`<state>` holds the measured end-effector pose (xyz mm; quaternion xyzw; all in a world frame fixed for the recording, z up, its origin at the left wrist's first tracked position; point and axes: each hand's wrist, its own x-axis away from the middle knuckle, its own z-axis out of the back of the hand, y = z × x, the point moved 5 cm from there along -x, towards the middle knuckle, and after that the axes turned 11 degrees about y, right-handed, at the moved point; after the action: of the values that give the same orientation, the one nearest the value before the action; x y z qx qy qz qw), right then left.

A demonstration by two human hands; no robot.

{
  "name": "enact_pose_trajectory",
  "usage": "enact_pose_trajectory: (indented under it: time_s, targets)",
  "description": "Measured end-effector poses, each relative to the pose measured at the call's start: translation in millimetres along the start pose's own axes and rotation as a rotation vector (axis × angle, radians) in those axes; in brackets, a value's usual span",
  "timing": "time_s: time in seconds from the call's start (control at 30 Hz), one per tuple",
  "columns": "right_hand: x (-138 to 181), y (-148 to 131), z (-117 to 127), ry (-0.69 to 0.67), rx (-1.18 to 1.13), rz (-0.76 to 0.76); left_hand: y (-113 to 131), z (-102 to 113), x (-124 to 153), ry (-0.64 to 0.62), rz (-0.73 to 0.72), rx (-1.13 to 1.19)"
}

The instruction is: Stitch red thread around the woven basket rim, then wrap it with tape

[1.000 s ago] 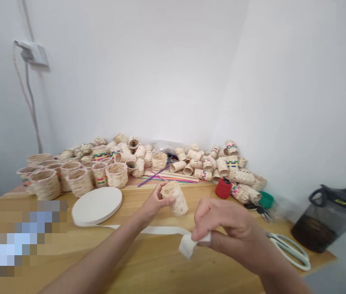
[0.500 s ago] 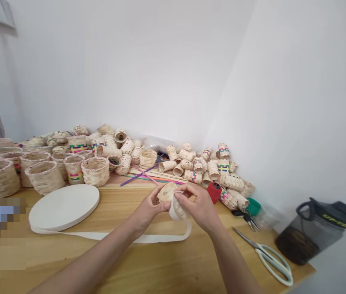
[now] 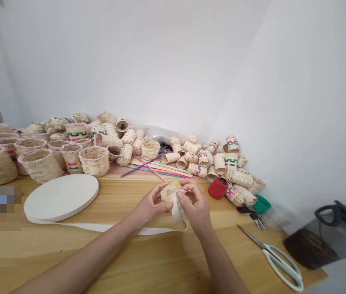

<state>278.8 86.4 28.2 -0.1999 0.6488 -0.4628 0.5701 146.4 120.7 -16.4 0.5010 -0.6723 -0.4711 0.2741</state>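
Note:
Above the middle of the table, my left hand (image 3: pixel 153 204) grips a small woven basket (image 3: pixel 169 192) by its side, with its open mouth tilted toward me. My right hand (image 3: pixel 195 204) pinches a white ribbon (image 3: pixel 177 210) against the basket's right edge. From there the ribbon curves down and runs left across the table to a large flat roll of white ribbon (image 3: pixel 65 196). The fingers of both hands partly cover the basket, so its far side is hidden.
Upright woven baskets (image 3: pixel 39 165) stand at left, and smaller ones (image 3: pixel 191 159) lie piled along the wall. Coloured strips (image 3: pixel 148 167) lie behind my hands. At right are a red thread spool (image 3: pixel 217 188), keys (image 3: pixel 257 218), scissors (image 3: pixel 273 257) and a dark bottle (image 3: pixel 320 241).
The view has shifted slightly. My right hand has turned a little, and the ribbon's loop beside the basket has changed shape. Both hands keep their hold.

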Motion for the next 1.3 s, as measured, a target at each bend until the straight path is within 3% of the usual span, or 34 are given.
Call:
enact_pose_trajectory:
  time_s: [0.13, 0.3, 0.5, 0.63, 0.73, 0.9, 1.07, 1.2, 1.3]
  targets:
    - [2.2, 4.5, -1.5, 0.012, -0.045, -0.117, 5.1, 0.5, 2.4, 0.02, -0.027, -0.02]
    - [1.7, 4.7, -3.3, -0.125, 0.011, -0.159, 10.7, -2.0, 4.8, -0.011, -0.047, -0.047]
    - [-1.6, 2.1, 3.0, -0.045, 0.094, -0.075, 3.2, -1.0, 2.5, 0.027, -0.015, -0.03]
    - [-3.0, -6.9, 12.8, 0.115, 0.113, 0.019, 5.4, 3.7, 2.6, 0.123, -0.021, -0.044]
    - [-1.3, -15.0, 19.4, 0.206, 0.168, 0.088, 7.8, -3.6, 4.9, 0.076, -0.059, -0.021]
    - [3.6, -20.7, 17.2, 0.17, 0.273, 0.201, 9.8, -17.7, 11.5, 0.032, -0.151, -0.062]
    - [5.4, -22.6, 13.6, 0.123, 0.302, 0.289, 11.9, -17.6, 14.1, 0.079, -0.09, -0.147]
    - [3.9, -22.7, 14.5, 0.134, 0.336, 0.284, 21.5, -13.7, 12.9, 0.113, -0.042, -0.167]
    - [3.3, -20.4, 15.1, 0.163, 0.307, 0.23, 33.5, -7.7, 11.1, 0.181, -0.092, -0.261]
